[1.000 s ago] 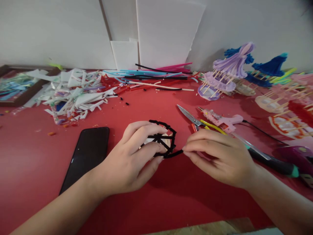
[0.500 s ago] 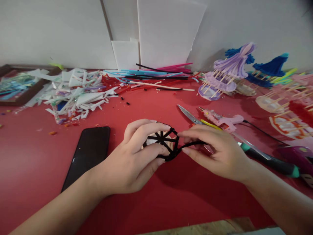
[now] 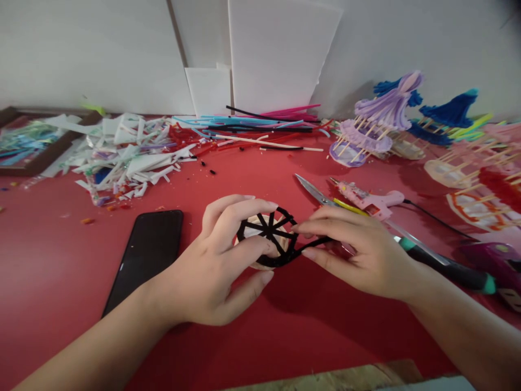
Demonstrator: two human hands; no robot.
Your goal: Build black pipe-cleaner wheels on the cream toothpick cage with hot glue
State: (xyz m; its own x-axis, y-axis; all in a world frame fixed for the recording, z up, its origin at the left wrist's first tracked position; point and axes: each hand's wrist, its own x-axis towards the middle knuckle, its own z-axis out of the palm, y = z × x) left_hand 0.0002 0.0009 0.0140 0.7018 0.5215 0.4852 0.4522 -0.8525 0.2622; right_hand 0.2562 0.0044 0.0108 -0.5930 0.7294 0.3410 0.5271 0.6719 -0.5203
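Observation:
A black spoked wheel (image 3: 269, 231), which looks made of pipe cleaner, lies over a pale round piece (image 3: 253, 232) above the red table. My left hand (image 3: 215, 266) holds it from the left, with fingers on its rim and spokes and the thumb a little below it. From the wheel's lower right edge runs a loose black pipe cleaner (image 3: 311, 245). My right hand (image 3: 362, 252) pinches that strand between thumb and fingers, its fingertips close to the rim. Part of the wheel's left side is hidden by my left fingers.
Left of my hands lies a black phone (image 3: 142, 255). Scissors (image 3: 311, 190), a pink glue gun (image 3: 372, 202) and a black-and-green handled tool (image 3: 448, 266) lie right. White scraps (image 3: 134, 146) and coloured pipe cleaners (image 3: 260, 126) lie behind. Small carousel-like models (image 3: 374, 119) stand at back right.
The wheel has turned slightly, with its spokes at a different angle. My left thumb has moved down, away from the rim. The free length of black strand looks shorter.

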